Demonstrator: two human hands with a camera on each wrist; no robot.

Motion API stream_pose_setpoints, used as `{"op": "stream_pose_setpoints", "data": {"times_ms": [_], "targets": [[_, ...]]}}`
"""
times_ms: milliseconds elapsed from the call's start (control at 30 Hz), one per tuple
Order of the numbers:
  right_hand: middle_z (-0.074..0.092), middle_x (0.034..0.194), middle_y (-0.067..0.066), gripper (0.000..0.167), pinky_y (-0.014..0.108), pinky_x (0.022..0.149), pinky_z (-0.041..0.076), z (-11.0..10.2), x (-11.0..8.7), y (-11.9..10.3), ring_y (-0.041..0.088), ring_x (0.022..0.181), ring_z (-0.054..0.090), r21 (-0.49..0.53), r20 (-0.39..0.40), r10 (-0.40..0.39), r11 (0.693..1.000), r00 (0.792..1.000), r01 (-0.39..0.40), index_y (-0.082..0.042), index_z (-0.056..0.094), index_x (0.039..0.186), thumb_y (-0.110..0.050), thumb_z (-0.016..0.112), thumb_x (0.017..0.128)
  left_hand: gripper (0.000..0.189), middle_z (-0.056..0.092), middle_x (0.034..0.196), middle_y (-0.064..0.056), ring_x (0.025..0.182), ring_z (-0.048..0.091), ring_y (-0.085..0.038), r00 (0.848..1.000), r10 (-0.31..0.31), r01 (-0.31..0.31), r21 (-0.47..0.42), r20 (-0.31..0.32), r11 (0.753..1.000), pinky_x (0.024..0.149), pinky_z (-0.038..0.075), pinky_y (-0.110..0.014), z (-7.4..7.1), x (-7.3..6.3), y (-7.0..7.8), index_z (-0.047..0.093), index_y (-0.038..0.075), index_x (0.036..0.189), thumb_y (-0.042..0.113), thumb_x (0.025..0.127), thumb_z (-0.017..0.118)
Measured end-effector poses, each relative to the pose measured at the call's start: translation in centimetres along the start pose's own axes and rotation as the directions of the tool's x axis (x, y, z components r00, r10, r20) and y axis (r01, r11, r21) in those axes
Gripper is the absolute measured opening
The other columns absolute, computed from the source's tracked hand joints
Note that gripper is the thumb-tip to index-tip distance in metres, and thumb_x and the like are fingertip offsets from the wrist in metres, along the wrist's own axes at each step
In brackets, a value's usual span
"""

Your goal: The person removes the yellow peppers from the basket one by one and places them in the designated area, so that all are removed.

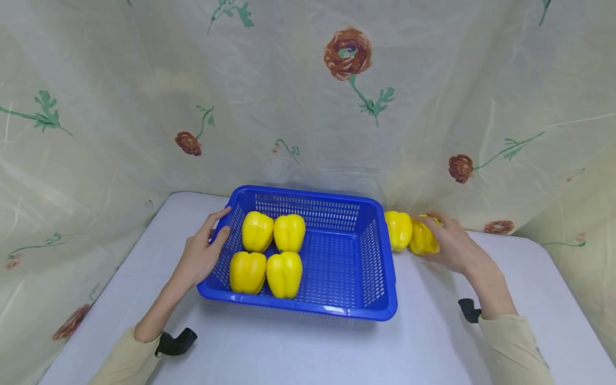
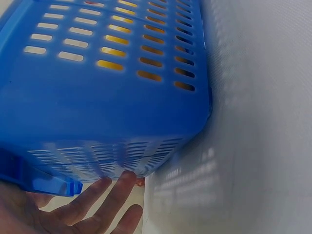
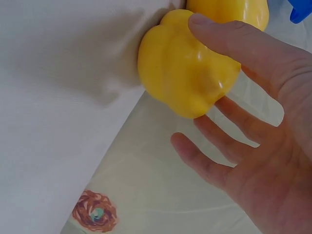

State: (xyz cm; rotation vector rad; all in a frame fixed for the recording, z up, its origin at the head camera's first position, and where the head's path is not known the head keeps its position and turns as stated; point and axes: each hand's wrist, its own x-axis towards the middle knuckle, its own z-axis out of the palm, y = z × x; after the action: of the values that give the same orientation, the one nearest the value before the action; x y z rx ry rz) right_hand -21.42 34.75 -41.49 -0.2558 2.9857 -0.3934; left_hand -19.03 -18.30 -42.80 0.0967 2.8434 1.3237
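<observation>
At the left rim of a blue plastic basket (image 1: pixel 332 307) rests my left hand (image 1: pixel 199 256), thumb over the rim. In the left wrist view its fingers (image 2: pixel 114 195) reach fairly straight along the outside of the slotted wall. My right hand (image 1: pixel 454 246) is around a yellow bell pepper (image 1: pixel 422 238) on the right of the table. The right wrist view has the thumb (image 3: pixel 234 39) over that pepper (image 3: pixel 180 63), with other fingertips behind it. A second yellow bell pepper (image 1: pixel 398 231) stands between it and the basket. Several more yellow bell peppers (image 1: pixel 284 272) stand in the basket's left half.
The white table (image 1: pixel 269 353) runs up to a pale flowered cloth (image 1: pixel 289 96) behind and at the sides. Black wrist mounts (image 1: pixel 177 342) hang at both sleeves. The basket's right wall (image 1: pixel 377 262) stands beside the outer peppers.
</observation>
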Motion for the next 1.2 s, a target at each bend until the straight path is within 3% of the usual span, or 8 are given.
{"op": "stream_pose_setpoints", "data": {"times_ms": [233, 500, 900, 1200], "targets": [[0.031, 0.165, 0.034, 0.082, 0.082, 0.116, 0.038, -0.6, 0.1, -0.5, 0.059, 0.144, 0.033, 0.011, 0.012, 0.01, 1.0, 1.0, -0.01, -0.011, 0.044, 0.161, -0.01, 0.086, 0.091, 0.055, 0.046, 0.165, -0.03, 0.144, 0.053, -0.059, 1.0, -0.001, 0.001, 0.001, 0.001, 1.0, 0.107, 0.05, -0.076, 0.0, 0.0, 0.0, 0.032, 0.026, 0.17, 0.036, 0.117, 0.041], [0.039, 0.163, 0.031, 0.078, 0.078, 0.118, 0.04, -1.8, -0.1, -2.7, 0.056, 0.147, 0.037, -0.011, -0.052, -0.05, 0.999, 0.997, 0.049, -0.009, 0.044, 0.162, -0.014, 0.082, 0.095, 0.055, 0.046, 0.166, -0.03, 0.145, 0.052, -0.059, 1.0, 0.003, -0.003, 0.006, 0.001, 1.0, 0.108, 0.049, -0.077, -0.1, 0.0, 0.0, 0.032, 0.027, 0.17, 0.035, 0.117, 0.04], [0.039, 0.169, 0.026, 0.073, 0.073, 0.12, 0.043, -4.5, -0.3, -9.0, 0.053, 0.153, 0.04, -0.08, -0.105, -0.162, 0.985, 0.981, 0.154, -0.016, 0.048, 0.162, -0.017, 0.08, 0.097, 0.055, 0.047, 0.165, -0.031, 0.143, 0.054, -0.059, 1.0, -0.004, 0.004, 0.004, 0.001, 1.0, 0.108, 0.05, -0.076, -0.1, 0.0, -0.2, 0.032, 0.026, 0.17, 0.035, 0.117, 0.04], [0.042, 0.17, 0.018, 0.069, 0.066, 0.12, 0.047, -6.0, 0.6, -13.8, 0.045, 0.155, 0.044, -0.134, -0.131, -0.299, 0.95, 0.945, 0.282, -0.02, 0.052, 0.159, -0.023, 0.081, 0.097, 0.055, 0.046, 0.166, -0.029, 0.145, 0.053, -0.058, 1.0, -0.011, 0.011, 0.0, 0.008, 1.0, 0.11, 0.048, -0.077, -0.1, 0.0, 0.0, 0.031, 0.027, 0.17, 0.037, 0.117, 0.039]]}}
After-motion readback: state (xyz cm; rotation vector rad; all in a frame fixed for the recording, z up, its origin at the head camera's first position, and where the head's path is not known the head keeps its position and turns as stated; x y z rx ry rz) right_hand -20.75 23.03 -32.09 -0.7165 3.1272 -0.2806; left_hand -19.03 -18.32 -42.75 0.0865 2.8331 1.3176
